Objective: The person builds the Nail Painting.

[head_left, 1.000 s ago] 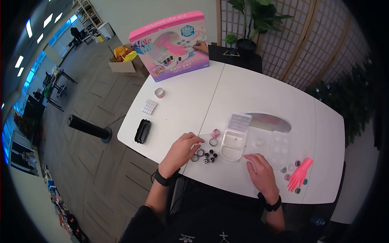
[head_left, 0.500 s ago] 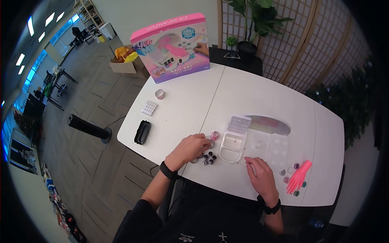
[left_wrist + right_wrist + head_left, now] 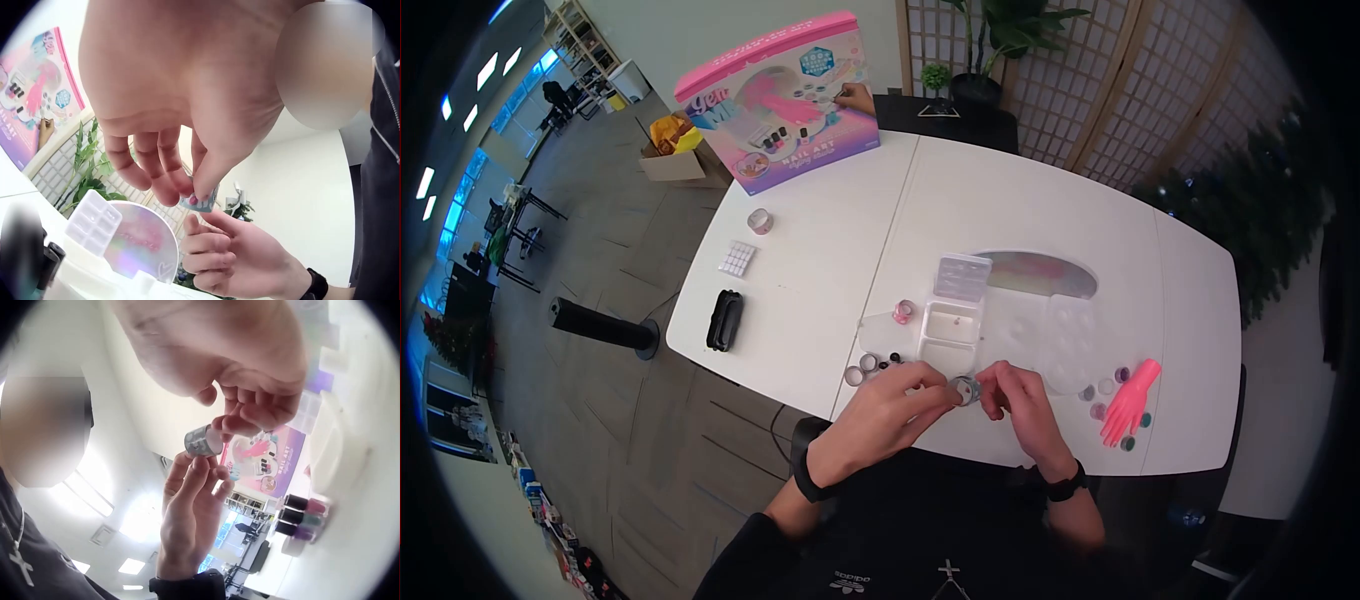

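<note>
My left hand [image 3: 890, 415] pinches a small grey patterned roll [image 3: 201, 442] between thumb and fingers, above the table's front edge. Close against the roll from the other side is my right hand [image 3: 1027, 408], its fingers loosely bent and the fingertips at the roll's end. In the right wrist view its thumb stands apart from the roll. Behind the hands lies a white compartment tray [image 3: 978, 333] with a raised clear lid [image 3: 962, 278]. Nail polish bottles [image 3: 299, 515] with black caps stand beside the tray, partly hidden by my left hand in the head view.
Two grey rolls [image 3: 861, 369] and a pink roll [image 3: 903, 312] lie left of the tray. An oval mirror [image 3: 1040, 272] stands behind it. Rightward are a pink model hand [image 3: 1130, 405] and small glitter pots. A black case [image 3: 724, 320] and the nail art box [image 3: 785, 110] are leftward.
My left hand has taken up a grey roll from beside the bottles and brought it rightward, nearer my body. The right hand has moved in to meet it, its fingers bending more.
</note>
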### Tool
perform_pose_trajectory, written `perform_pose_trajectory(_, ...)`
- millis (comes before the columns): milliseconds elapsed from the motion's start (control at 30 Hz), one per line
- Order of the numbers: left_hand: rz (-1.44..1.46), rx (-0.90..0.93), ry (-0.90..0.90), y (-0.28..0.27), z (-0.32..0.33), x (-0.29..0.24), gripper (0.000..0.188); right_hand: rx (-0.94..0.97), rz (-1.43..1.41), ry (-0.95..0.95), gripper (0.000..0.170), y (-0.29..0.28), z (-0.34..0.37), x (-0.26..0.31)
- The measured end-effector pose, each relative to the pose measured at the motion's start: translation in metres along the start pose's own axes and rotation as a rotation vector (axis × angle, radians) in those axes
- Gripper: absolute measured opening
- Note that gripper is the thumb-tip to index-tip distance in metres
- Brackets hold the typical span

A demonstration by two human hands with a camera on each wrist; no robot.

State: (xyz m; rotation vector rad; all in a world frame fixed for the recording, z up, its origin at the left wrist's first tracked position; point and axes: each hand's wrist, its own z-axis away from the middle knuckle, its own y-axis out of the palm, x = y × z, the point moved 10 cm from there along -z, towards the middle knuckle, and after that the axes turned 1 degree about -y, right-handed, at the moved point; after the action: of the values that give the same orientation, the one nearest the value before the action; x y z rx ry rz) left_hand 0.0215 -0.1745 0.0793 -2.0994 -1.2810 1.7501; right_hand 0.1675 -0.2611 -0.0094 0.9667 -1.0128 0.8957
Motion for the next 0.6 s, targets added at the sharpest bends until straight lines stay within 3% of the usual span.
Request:
perform_pose_trajectory(133, 0.005, 0.051, 0.047, 0.016, -0.002, -0.009, 0.017, -0.01, -0.071, 0.174, 0.04, -0.005, 0.002, -0.023)
perform_pose_trajectory(600, -0.054, -0.027, 0.039, 0.016, -0.001, -0.007, 0.023, 0.103, -0.282, 0.29, 0.028, 0.006, 0.006, -0.034)
